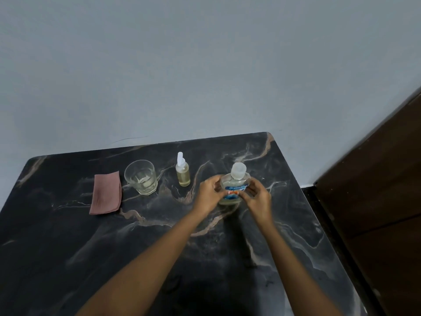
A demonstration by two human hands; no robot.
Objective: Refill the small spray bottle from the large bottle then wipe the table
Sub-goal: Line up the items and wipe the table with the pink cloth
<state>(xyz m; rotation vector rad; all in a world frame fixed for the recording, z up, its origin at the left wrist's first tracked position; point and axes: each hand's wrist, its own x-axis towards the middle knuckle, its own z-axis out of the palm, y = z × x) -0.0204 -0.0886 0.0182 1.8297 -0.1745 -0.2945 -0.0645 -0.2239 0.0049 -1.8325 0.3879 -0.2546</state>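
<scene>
The large clear bottle (235,185) with a blue label and a white cap stands upright on the dark marble table (159,236). My left hand (209,194) grips its left side and my right hand (256,198) grips its right side, both with fingers curled round it. The small spray bottle (183,173), holding yellowish liquid and closed by a white nozzle, stands upright to the left, apart from my hands. A folded pink cloth (106,193) lies flat farther left.
A clear drinking glass (141,176) with a little liquid stands between the cloth and the spray bottle. A grey wall rises behind the table. A dark brown door or cabinet (376,190) stands at the right beyond the table edge.
</scene>
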